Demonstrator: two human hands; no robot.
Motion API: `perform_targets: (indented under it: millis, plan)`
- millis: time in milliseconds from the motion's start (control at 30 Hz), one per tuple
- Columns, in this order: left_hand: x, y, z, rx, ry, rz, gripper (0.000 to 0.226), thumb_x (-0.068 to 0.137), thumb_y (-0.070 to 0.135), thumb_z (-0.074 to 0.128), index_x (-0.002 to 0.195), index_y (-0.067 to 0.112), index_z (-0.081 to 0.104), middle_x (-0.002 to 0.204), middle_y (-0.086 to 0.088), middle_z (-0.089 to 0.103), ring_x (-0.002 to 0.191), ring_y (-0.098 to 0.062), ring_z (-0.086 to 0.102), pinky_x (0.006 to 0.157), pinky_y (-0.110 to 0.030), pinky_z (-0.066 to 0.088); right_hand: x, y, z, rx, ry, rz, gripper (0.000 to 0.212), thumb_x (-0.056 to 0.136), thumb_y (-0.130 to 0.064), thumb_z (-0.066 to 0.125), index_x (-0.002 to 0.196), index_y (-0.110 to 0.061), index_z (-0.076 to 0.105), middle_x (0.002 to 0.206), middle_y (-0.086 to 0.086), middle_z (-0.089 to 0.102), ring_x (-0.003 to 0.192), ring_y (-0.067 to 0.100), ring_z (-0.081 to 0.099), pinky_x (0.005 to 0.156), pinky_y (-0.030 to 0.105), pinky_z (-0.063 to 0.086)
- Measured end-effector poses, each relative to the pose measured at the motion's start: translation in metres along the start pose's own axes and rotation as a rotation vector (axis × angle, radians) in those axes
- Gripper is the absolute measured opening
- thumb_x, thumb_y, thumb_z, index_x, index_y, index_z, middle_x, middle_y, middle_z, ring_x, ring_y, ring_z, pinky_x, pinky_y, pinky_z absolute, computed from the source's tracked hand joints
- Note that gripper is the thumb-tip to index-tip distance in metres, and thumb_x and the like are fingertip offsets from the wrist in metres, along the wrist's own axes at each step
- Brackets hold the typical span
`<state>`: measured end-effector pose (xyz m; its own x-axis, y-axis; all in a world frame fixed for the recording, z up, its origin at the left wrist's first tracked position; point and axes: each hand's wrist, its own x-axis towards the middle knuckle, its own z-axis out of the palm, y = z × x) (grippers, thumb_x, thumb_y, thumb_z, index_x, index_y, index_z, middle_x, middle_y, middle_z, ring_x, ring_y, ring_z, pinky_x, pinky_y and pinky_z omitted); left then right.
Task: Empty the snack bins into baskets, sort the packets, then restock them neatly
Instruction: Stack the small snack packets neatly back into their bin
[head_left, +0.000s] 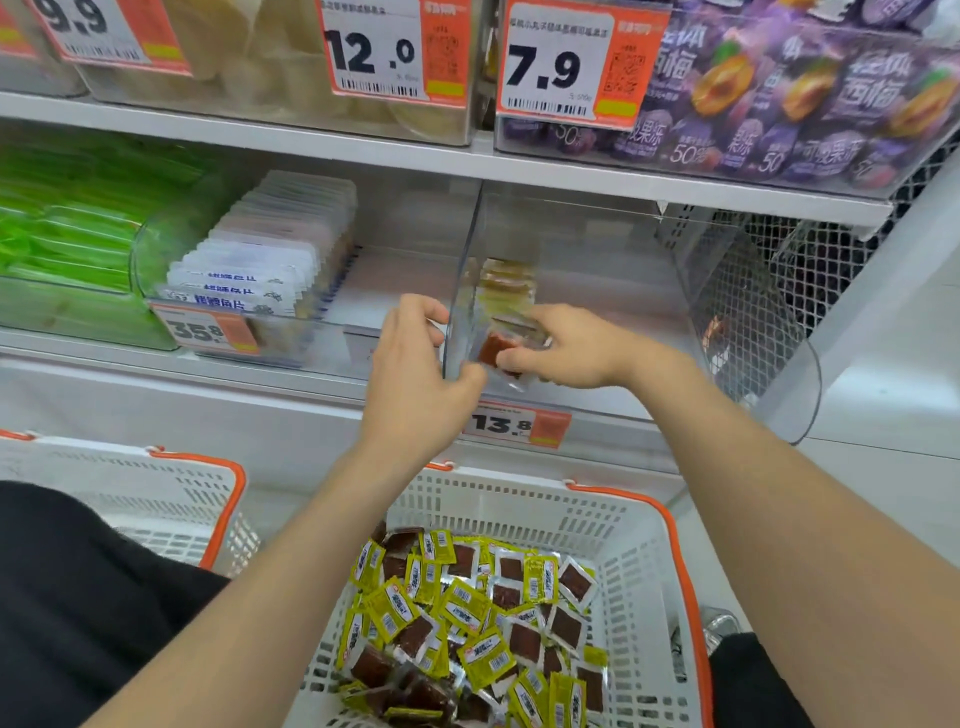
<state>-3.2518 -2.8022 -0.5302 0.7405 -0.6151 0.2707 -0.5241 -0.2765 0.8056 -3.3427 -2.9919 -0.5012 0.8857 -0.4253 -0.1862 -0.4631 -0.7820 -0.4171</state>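
A clear plastic bin on the middle shelf holds a short row of yellow and brown snack packets standing at its left side. My right hand reaches into the bin and pinches a brown packet at the front of that row. My left hand grips the bin's left front corner with curled fingers and thumb. Below my arms, a white basket with an orange rim holds several loose yellow and brown packets.
A second white basket sits at the left. Left of the bin stand a bin of white and blue packets and green packets. Purple packets fill the upper shelf. Wire mesh closes the right end.
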Motion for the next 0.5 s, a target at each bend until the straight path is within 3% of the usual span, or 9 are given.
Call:
perform_targets:
  millis: [133, 267, 333, 500]
  plan:
    - [-0.001, -0.006, 0.003, -0.034, -0.009, -0.010, 0.041, 0.080, 0.012, 0.068, 0.111, 0.025, 0.046, 0.103, 0.002, 0.058, 0.087, -0.018, 0.060, 0.078, -0.045, 0.054, 0.034, -0.004, 0.028, -0.070, -0.103, 0.099, 0.055, 0.083, -0.058, 0.070, 0.110, -0.011, 0.067, 0.098, 0.010, 0.072, 0.086, 0.026, 0.068, 0.081, 0.046, 0.059]
    - [-0.006, -0.009, 0.005, -0.083, 0.016, -0.021, 0.033, 0.084, 0.013, 0.067, 0.110, 0.025, 0.051, 0.102, 0.002, 0.059, 0.075, -0.010, 0.058, 0.070, -0.035, 0.052, 0.033, -0.002, 0.034, 0.200, 0.089, 0.311, 0.052, 0.069, -0.052, 0.090, 0.100, -0.015, 0.072, 0.091, 0.006, 0.075, 0.076, 0.024, 0.075, 0.072, 0.045, 0.066]
    - [-0.009, -0.012, 0.008, -0.110, 0.040, -0.019, 0.030, 0.086, 0.014, 0.066, 0.111, 0.023, 0.053, 0.099, 0.003, 0.060, 0.073, -0.012, 0.058, 0.068, -0.034, 0.051, 0.031, -0.003, 0.037, 0.235, 0.144, 0.411, 0.047, 0.072, -0.045, 0.094, 0.097, -0.013, 0.071, 0.089, 0.006, 0.074, 0.074, 0.024, 0.076, 0.071, 0.044, 0.066]
    - [-0.023, -0.020, 0.017, -0.134, 0.084, -0.018, 0.015, 0.097, 0.021, 0.059, 0.111, 0.023, 0.054, 0.096, 0.005, 0.060, 0.076, -0.014, 0.060, 0.068, -0.036, 0.052, 0.030, -0.012, 0.037, 0.238, 0.015, 0.298, 0.065, 0.068, -0.048, 0.091, 0.121, -0.019, 0.064, 0.109, 0.003, 0.071, 0.092, 0.025, 0.071, 0.082, 0.044, 0.063]
